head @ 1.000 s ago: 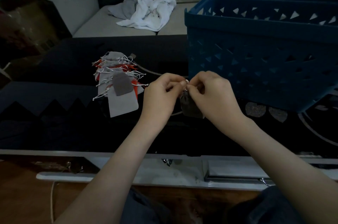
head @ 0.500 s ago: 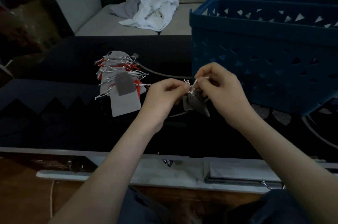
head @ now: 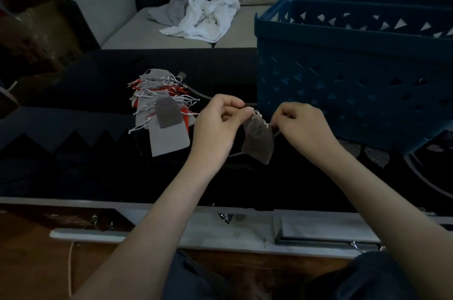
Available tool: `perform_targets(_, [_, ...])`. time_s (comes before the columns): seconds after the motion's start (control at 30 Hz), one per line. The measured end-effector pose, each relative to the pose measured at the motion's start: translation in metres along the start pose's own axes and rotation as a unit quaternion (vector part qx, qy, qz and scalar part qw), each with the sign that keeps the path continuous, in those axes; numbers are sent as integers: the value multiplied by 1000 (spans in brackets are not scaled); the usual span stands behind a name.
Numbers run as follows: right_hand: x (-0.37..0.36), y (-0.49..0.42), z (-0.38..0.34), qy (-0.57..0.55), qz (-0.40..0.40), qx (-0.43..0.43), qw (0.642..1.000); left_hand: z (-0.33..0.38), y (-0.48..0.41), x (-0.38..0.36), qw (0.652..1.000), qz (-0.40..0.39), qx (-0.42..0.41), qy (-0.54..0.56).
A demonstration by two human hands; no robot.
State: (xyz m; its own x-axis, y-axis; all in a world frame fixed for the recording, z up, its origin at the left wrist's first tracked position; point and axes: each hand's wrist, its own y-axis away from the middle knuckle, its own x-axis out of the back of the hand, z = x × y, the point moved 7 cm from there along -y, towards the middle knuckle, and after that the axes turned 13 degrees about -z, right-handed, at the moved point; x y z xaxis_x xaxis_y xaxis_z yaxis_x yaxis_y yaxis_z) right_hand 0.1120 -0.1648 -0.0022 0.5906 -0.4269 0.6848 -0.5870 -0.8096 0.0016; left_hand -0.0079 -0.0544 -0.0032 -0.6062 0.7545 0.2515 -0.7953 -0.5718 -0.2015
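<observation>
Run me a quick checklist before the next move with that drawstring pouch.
1. Left hand pinches the pouch by its string: ok.
2. Right hand pinches the string on the other side: ok.
3. The pouch hangs between the hands, apart from the pile of pouches: ok.
4. The pouch mouth is fully drawn shut: cannot tell, the fingers crowd it.
5. Right hand is apart from the basket: cannot tell, it overlaps the basket wall in this view.
</observation>
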Motion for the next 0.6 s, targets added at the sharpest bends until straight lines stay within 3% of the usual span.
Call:
perform_targets(0.07, [1,-2,4,13,-2,-3,1000,3,0,3,1000,0,-8,-8])
perform_targets(0.27, [-11,6,-22,-103,-88,119,984,14,1,-7,997,-76,-30,6])
perform_targets(0.47, [-16,4,-20,-166,-112,126,972,20,4,-5,996,-53,-69,1])
perform_targets(0.6, [-14,4,-20,-205,-111,130,964,17,5,2,995,-4,-65,-74])
